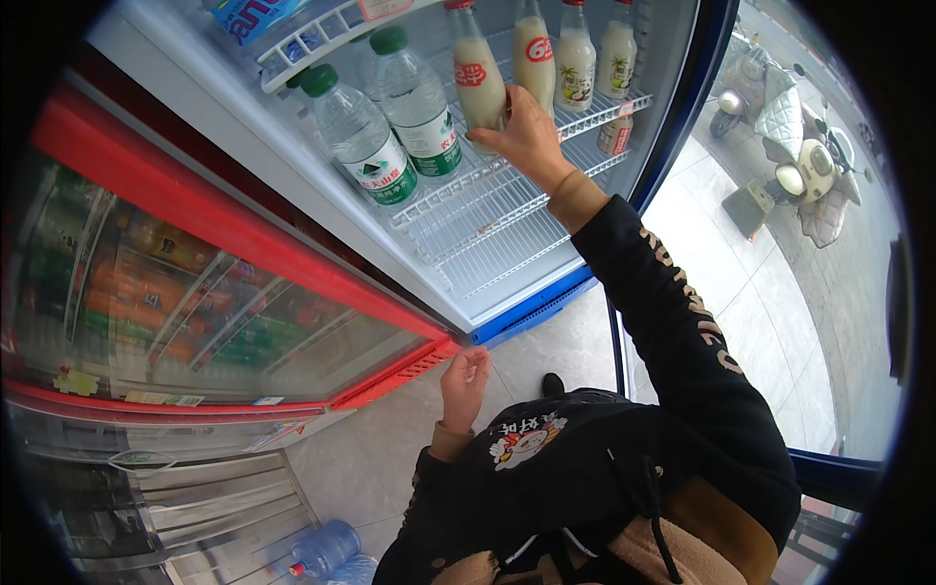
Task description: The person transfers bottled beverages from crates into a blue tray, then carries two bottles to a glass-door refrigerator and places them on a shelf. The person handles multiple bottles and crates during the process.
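Note:
My right hand (528, 139) is closed around the lower part of a glass bottle of milky drink (477, 73) with a red cap, on a white wire shelf (453, 194) of the upright fridge. Beside it stand a similar glass bottle (534, 55) and two smaller ones with palm-tree labels (575, 66). To the left are large water bottles (373, 146) with green caps. My left hand (465, 384) hangs low near the fridge's bottom corner, fingers loosely curled, holding nothing visible.
A red-framed drinks cooler (241, 227) with bottles behind glass adjoins on the left. The fridge's glass door stands open at right. A blue water jug (327, 548) lies at lower left near slatted metal (227, 504). Scooters (808, 172) are parked outside.

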Demonstrator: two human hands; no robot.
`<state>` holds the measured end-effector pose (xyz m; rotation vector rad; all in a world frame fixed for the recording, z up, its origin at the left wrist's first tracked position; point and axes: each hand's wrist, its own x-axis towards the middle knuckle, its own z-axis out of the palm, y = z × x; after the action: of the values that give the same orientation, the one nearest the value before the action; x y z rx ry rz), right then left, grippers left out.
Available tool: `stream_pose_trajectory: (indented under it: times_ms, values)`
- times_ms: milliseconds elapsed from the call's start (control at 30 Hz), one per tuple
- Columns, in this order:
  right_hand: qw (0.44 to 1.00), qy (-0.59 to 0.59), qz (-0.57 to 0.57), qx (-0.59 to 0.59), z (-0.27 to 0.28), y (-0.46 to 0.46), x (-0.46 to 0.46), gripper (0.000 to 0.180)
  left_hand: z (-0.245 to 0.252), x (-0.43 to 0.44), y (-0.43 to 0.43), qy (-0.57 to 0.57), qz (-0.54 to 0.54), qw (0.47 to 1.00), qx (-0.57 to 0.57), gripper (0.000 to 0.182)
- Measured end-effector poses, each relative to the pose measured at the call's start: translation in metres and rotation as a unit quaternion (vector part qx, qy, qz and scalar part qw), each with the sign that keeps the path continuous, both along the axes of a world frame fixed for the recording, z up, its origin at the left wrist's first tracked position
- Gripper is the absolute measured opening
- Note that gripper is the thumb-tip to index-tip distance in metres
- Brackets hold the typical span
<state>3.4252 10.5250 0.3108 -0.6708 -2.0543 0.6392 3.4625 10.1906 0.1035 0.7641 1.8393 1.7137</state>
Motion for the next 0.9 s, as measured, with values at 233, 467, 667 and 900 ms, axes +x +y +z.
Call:
stream_pose_trajectory:
  times_ms: [233,467,667,900]
  values:
    - [0.998,0.017,0.066,0.001,-0.007,0.007,0.0,0.062,-0.001,-0.002,0.001,0.002,-0.003,1.0,-0.004,0.02]
    - [0.984,0.032,0.176,0.01,-0.01,0.025,-0.002,0.055,-0.005,-0.002,0.002,-0.016,-0.011,1.0,-0.001,0.021]
    - [0.986,0.104,0.06,0.113,-0.036,-0.007,0.048,0.038,0.012,-0.023,0.006,0.017,0.038,0.999,-0.008,0.029]
    - [0.932,0.181,-0.008,-0.315,-0.195,-0.027,0.101,0.026,0.062,-0.083,0.056,0.218,0.19,0.957,0.013,0.052]
